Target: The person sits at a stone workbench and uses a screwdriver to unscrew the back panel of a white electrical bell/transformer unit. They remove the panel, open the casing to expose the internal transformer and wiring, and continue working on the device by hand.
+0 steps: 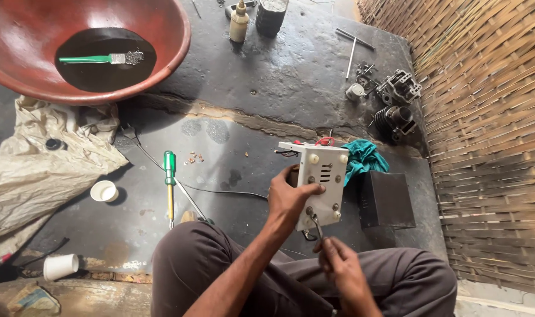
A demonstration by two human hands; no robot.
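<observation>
White control box (321, 182) sits tilted above my lap, my left hand (288, 199) wrapped round its near edge, thumb pressed on the face. My right hand (338, 258) pinches a thin metal tool (317, 226) at a lower knob. I judge the tool could skid off and scratch the panel, or the loose red wires (324, 141) could snag. Dark, oily floor (267, 76): a green screwdriver (170, 182) to my left, engine parts (396, 103) by the woven wall (490, 129) at the right edge.

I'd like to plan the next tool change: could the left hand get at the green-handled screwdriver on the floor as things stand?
Probably not at once: the left hand grips the white panel. The screwdriver lies uncovered nearby.
</observation>
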